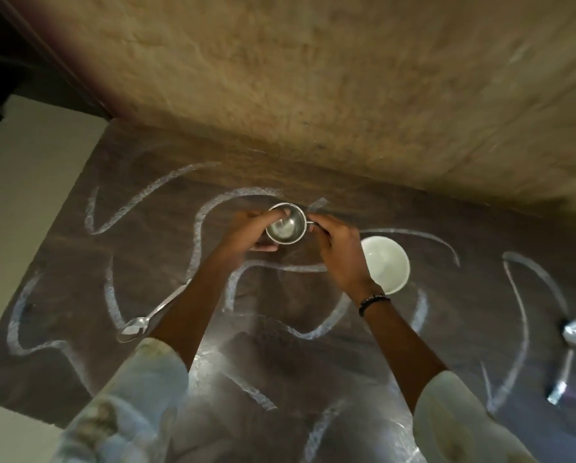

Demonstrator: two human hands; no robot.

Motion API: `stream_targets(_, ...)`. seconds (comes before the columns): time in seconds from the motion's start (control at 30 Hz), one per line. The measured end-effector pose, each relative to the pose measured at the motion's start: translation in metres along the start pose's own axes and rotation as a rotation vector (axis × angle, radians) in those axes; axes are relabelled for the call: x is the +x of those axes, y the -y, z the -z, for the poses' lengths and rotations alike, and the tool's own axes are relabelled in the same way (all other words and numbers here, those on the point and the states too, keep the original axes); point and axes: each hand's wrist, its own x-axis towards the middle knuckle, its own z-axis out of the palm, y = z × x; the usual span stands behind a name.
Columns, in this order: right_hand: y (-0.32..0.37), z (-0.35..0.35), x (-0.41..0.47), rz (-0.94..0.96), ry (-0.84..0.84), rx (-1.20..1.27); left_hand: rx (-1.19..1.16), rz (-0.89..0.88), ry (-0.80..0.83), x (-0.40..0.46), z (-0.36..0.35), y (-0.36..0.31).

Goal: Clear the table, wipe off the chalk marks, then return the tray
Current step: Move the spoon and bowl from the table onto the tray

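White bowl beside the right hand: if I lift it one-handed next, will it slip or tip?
The white bowl looks like glazed ceramic, so probably smooth, fairly heavy and breakable. It sits upright and looks empty, so tipping seems unlikely. A pinch over the rim should hold.

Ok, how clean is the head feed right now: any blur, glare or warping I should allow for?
Head view: wide-angle warping bends the table edges; motion blur smears the sleeves and both hands round the steel cup; glare whitens the tabletop between the forearms; the far left corner is in deep shadow. White bowl, chalk marks and both spoons stay readable.
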Motion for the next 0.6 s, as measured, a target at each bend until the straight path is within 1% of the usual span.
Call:
stream_targets(0.2, -0.036, 0.083, -0.056, -0.073, -0.187, 0.023, 0.043, -0.026, 0.058, -0.042, -0.096, 0.007)
stream_targets(0.27, -0.055, 0.12, -0.085, -0.09, -0.243, 0.017, 0.056, -0.045, 0.077, -0.063, -0.142, 0.018)
stream_targets(0.33, -0.068, 0.143, -0.105, -0.115, -0.276, 0.015, 0.04, -0.07, 0.085, -0.076, -0.172, 0.029)
stream_targets(0.47, -0.113, 0.225, -0.173, -0.195, -0.377, -0.033, 0.039, -0.052, 0.155, -0.122, -0.274, 0.062)
stream_targets(0.6, -0.165, 0.305, -0.238, -0.272, -0.418, -0.009, 0.061, -0.03, 0.231, -0.16, -0.375, 0.098)
